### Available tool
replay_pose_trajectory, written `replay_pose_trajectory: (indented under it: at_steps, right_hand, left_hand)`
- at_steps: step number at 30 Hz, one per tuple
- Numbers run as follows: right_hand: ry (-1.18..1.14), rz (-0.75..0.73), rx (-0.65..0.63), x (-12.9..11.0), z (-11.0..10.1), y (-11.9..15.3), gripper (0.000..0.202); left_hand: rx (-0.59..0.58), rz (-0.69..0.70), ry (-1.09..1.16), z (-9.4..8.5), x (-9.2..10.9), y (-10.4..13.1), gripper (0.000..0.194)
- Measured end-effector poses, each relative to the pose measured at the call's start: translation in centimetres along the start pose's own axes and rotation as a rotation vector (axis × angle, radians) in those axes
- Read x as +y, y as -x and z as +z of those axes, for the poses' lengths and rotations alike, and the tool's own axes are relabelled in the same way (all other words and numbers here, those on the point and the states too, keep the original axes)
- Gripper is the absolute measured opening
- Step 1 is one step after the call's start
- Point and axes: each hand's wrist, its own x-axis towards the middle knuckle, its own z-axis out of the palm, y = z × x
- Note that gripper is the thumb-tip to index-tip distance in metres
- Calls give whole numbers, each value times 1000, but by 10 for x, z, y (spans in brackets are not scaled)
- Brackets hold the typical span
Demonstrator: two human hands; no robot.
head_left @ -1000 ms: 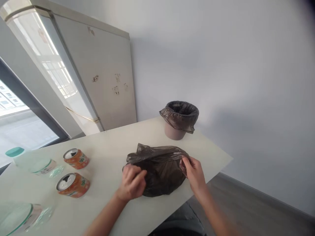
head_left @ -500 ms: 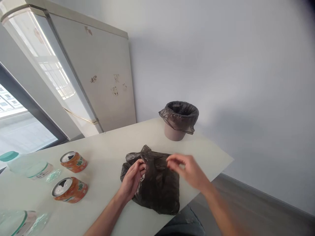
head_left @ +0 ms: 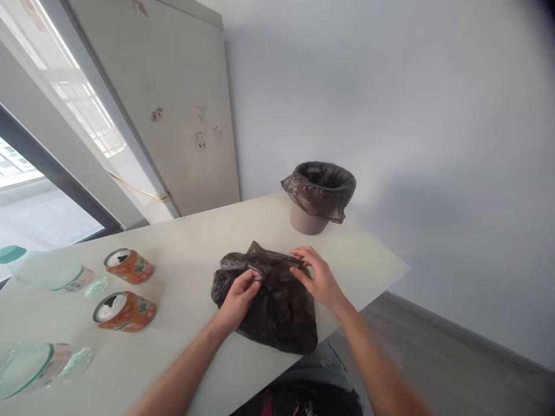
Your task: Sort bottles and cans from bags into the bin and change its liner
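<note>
A black plastic garbage bag (head_left: 281,315) lies crumpled near the front edge of the table. My left hand (head_left: 240,294) is closed on its upper part, pinching a fold of the plastic between thumb and fingers. At the bag's upper right edge is my right hand (head_left: 318,277), its thumb and fingers spread apart around the edge of the film. Whether those fingertips touch the plastic is hard to see. Behind the bag stands a small trash bin (head_left: 309,221) with a dark liner (head_left: 323,199) folded over its rim.
Two orange drink cans (head_left: 129,266) stand or lean at the left of the white table (head_left: 195,358). Clear plastic bottles (head_left: 32,370) lie beside them, one with a green cap. A refrigerator (head_left: 173,69) rises behind, next to a wall.
My right hand has come in closer to the bag's upper edge, fingers spreading. My left hand keeps its grip, having turned slightly. The view has tilted down a little.
</note>
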Motion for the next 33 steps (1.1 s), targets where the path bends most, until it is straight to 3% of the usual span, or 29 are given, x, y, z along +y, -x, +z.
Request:
replay_pose_trajectory:
  at_steps: [3,5,9,12,13,15,17,19,20,22,24,28,33]
  right_hand:
    - [106,45,-32,9,-6,-3,50]
    - [117,90,-186,17,-8,0,52]
    - [154,128,-424,27,-20,12,23]
    - [164,148,-494,20,-37,14,25]
    - [171,167,-436,14,-42,11,27]
    - [200,154,-144,-3,-47,0,32]
    - [162,30,109,-21,-44,-16,68]
    - [11,-135,89,-35,-35,-34,92]
    - [-80,-176,17,-40,-30,-42,83]
    - [-234,-138,-28,-45,-22,-57,43]
    - [-333,-44,117,-46,-21,-68,21]
    - [-418,29,511,-44,-38,-76,19]
    - [-348,99,626,-43,-66,-80,21]
  left_hand:
    - [36,-40,386,-4,14,-4,20]
    - [57,-51,521,-9,25,-6,17]
    - [34,-20,593,-15,54,-16,20]
    - [-12,45,557,-10,83,-26,14]
    - [-29,62,541,-5,92,-29,12]
    - [-78,69,520,7,108,-32,7]
    - [-183,35,483,22,117,-30,5]
    - [-293,-32,419,35,122,-24,18]
    - [-332,-69,379,39,124,-20,29]
    - [-360,-126,295,42,127,-14,50]
    - [-333,-143,209,37,134,-9,61]
    - [-263,-102,-30,18,157,-5,61]
    - [-186,-192,-486,2,181,-1,54]
